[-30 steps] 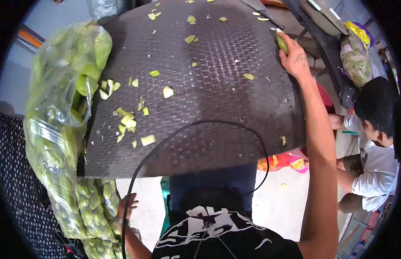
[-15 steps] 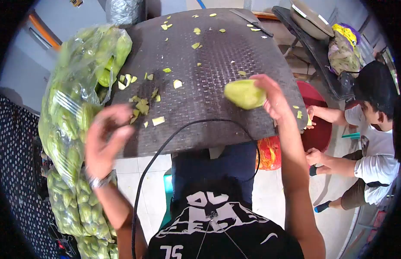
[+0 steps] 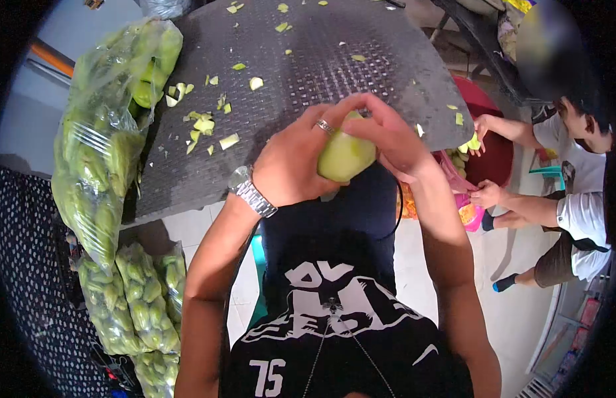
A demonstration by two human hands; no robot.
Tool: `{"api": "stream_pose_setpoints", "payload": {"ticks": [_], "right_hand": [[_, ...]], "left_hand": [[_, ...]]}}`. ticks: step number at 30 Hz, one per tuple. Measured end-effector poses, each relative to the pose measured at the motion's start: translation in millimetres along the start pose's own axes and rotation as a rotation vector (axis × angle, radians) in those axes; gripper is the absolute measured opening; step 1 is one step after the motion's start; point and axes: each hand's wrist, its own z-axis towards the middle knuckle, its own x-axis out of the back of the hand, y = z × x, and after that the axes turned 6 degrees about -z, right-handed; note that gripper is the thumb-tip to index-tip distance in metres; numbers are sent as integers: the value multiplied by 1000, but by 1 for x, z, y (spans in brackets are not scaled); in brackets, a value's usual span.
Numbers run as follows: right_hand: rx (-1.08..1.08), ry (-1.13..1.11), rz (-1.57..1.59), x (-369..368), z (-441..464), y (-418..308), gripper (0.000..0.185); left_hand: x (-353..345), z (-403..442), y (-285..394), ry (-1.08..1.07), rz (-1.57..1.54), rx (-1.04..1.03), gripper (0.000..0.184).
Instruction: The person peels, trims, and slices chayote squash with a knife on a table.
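A pale green chayote (image 3: 347, 158) is held between my two hands above the table's near edge. Wrapped round its left side is my left hand (image 3: 298, 156), with a ring on one finger and a metal watch at the wrist. On the right side my right hand (image 3: 397, 136) grips it, fingers curled over the top. Pale green scraps (image 3: 204, 124) and cut bits lie scattered over the dark woven-pattern table (image 3: 268, 113). Left of the table stands a clear plastic bag (image 3: 99, 156) full of green chayotes.
More bagged chayotes (image 3: 138, 298) are stacked at lower left. On the right, a co-worker (image 3: 580, 179) holds pale green pieces beside a red tub (image 3: 500, 156). A dark bench (image 3: 483, 50) stands at the upper right.
My left hand has come from beside the bag to the chayote and now grips it. My right hand has brought the chayote left and nearer my body. The camera view has shifted.
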Motion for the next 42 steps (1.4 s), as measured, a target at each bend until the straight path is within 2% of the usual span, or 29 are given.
{"api": "stream_pose_setpoints", "payload": {"ticks": [4,7,8,10,12,14,16,18,21,24,26,28,30,32,35,37,39,41,42], "right_hand": [[-2,-29,80,-14,7,4,44],[-49,-51,-66,-13,-1,-8,43],[-24,-8,-143,-8,-3,-8,43],[28,90,-304,8,-9,-8,44],[88,191,-495,13,-23,-3,38],[171,227,-719,11,-36,8,32],[199,257,-782,-4,-44,17,36],[482,285,-1033,-12,-42,39,35],[543,303,-1291,-38,-45,52,31],[425,265,-1247,-53,-54,70,29],[465,102,-1314,-54,-61,93,28],[441,14,-1228,-59,-68,118,31],[346,23,-1178,-59,-74,158,33],[244,-21,-1135,-59,-75,166,36],[144,-194,-1033,-49,-79,128,38],[157,-346,-870,-40,-81,71,39],[192,-401,-667,-25,-67,-1,36],[244,-305,-670,0,-34,-38,25],[365,-135,-714,14,-10,-40,21]], "left_hand": [[14,-7,-9,-12,-120,-4,90],[25,-10,-25,19,-316,8,83],[20,-8,-53,107,-353,-142,82],[34,-13,-80,110,-808,55,71],[46,-16,-93,175,-1104,123,66],[52,-12,-107,184,-1173,100,69],[53,-1,-115,149,-1244,91,66],[50,15,-123,112,-1294,133,65],[41,25,-129,81,-1369,163,63],[29,30,-129,33,-1393,170,66],[22,34,-132,5,-1389,199,68],[19,39,-136,-47,-1327,212,70],[21,43,-136,-87,-1289,205,70],[20,43,-134,-100,-1333,198,71],[17,38,-143,-35,-1500,215,69],[19,36,-145,23,-1539,250,68],[20,36,-141,75,-1566,271,67],[20,37,-134,66,-1586,289,67],[19,39,-133,67,-1598,296,66]]}}
